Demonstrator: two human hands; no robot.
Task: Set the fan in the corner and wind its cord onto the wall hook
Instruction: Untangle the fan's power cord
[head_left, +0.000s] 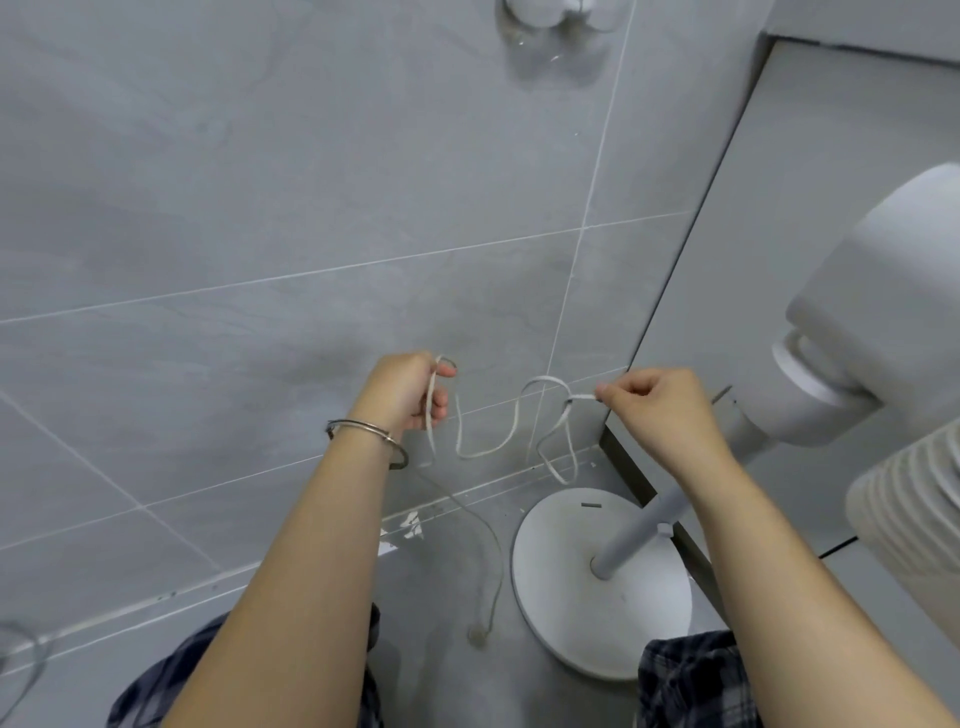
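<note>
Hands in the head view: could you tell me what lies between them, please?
Head view: only the white cord, hanging in loose loops from left hand to right hand.

Wall hook (535, 13) partly off top edge

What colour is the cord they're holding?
White. The cord shows best in the head view, the only one here.

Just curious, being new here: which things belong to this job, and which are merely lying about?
Job: fan; its cord, gripped by the left hand and pinched by the right hand; wall hook above.
Lying about: white scraps; thin wire loop at lower left.
</note>
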